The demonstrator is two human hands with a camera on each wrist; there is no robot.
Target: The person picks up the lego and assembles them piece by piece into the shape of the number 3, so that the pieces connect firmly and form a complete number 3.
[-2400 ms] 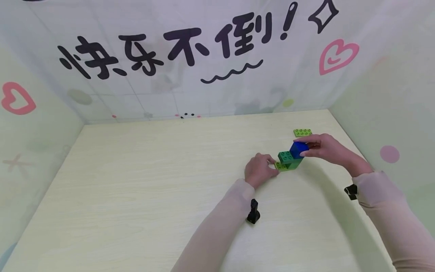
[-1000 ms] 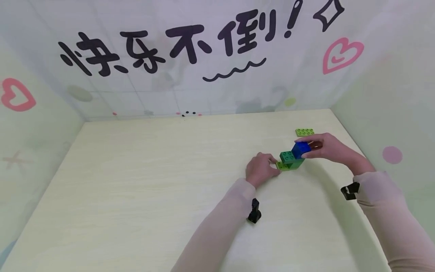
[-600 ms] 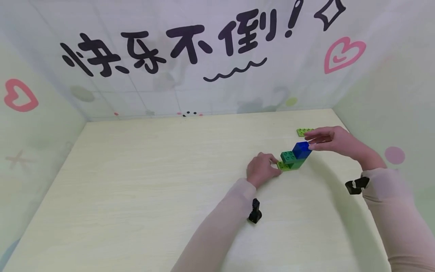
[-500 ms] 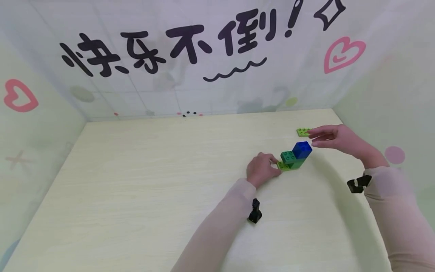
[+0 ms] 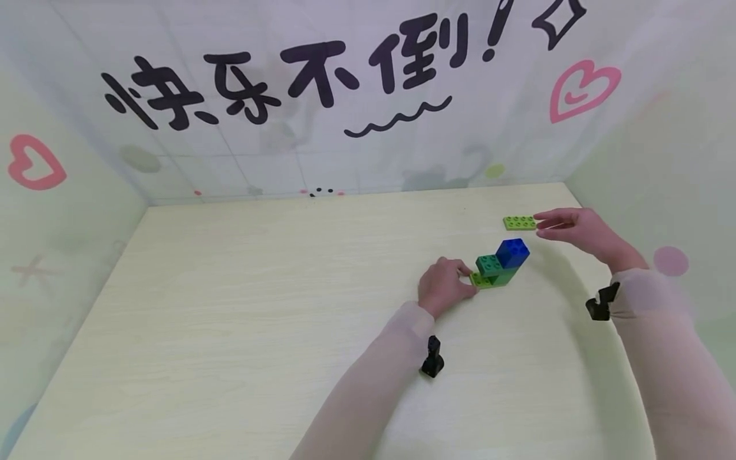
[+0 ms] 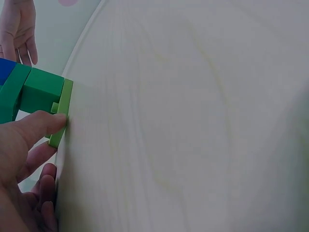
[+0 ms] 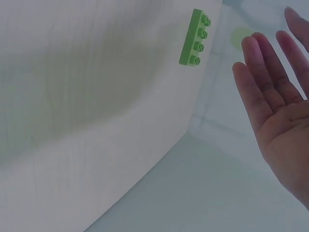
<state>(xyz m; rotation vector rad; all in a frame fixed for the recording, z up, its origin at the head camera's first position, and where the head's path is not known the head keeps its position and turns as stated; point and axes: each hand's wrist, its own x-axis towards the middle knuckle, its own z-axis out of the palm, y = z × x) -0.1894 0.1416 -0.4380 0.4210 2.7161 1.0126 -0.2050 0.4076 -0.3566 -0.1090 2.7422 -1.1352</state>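
Note:
In the head view, my left hand point(image 5: 443, 287) pinches the left end of a flat lime building brick point(image 5: 479, 282) between thumb and index finger, the plate lying on the table. Green bricks stand on that plate, the top one point(image 5: 489, 264) jutting out over its left part. A blue brick point(image 5: 513, 253) sits uppermost on the right side of the stack. Behind the stack, my right hand point(image 5: 581, 233) hovers with fingers extended and holds nothing. Its fingertips are close to a loose lime brick point(image 5: 520, 223). The right wrist view shows this brick's studs point(image 7: 198, 47) beside the open palm.
The pale wooden table point(image 5: 259, 306) is bounded by a printed back wall point(image 5: 345, 160) and side walls. The right wall point(image 5: 650, 191) rises close beyond my right hand. A black wrist mount point(image 5: 432, 358) sits on my left sleeve.
My right hand has let go of the blue brick, which stays on the stack, and has moved back and right toward the loose lime brick. The left hand keeps its hold.

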